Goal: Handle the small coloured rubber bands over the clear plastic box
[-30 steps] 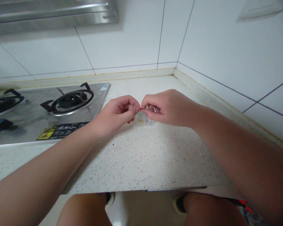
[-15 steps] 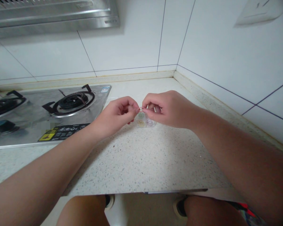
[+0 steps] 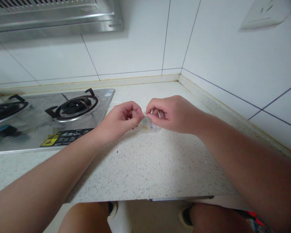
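— Speckled surface [image 3: 145, 161], white tiles [image 3: 135, 42]. Where is the tiny loop [image 3: 145, 114]?
— Just above the clear box [image 3: 150, 127]. The left hand [image 3: 122, 118] and the right hand [image 3: 171, 113] each pinch it, fingers pressed tight, so it cannot drop.

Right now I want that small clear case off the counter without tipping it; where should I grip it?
Probably pinch the clear case across its thin side edges, coming in low from the near side. It lies flat on the countertop, and the left hand and right hand sit close over its far part.
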`<state>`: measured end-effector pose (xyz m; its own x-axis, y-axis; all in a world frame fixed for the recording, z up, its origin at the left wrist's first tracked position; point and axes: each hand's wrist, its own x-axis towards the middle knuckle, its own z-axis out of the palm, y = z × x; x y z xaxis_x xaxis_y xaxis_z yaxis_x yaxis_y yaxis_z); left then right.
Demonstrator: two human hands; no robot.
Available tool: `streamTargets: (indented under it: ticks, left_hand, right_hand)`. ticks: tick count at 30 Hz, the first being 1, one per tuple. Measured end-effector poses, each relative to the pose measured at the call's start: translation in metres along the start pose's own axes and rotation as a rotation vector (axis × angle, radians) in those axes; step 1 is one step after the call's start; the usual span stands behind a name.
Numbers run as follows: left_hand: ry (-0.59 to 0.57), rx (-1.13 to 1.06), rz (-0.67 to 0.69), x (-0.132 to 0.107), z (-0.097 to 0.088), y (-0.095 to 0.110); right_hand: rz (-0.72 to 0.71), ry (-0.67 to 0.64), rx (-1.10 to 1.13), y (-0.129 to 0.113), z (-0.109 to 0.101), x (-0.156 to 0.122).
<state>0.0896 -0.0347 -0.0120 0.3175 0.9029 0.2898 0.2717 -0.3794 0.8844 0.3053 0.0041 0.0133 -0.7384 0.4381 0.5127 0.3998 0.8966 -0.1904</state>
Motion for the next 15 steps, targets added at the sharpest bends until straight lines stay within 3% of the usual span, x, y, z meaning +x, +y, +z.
streamTargets:
  ticks: [15]
  left_hand:
    - [0.001, -0.070, -0.055, 0.0003, 0.0030, 0.0073]
  right_hand:
    - [0.008, 0.033, -0.003, -0.0017, -0.0013, -0.0009]
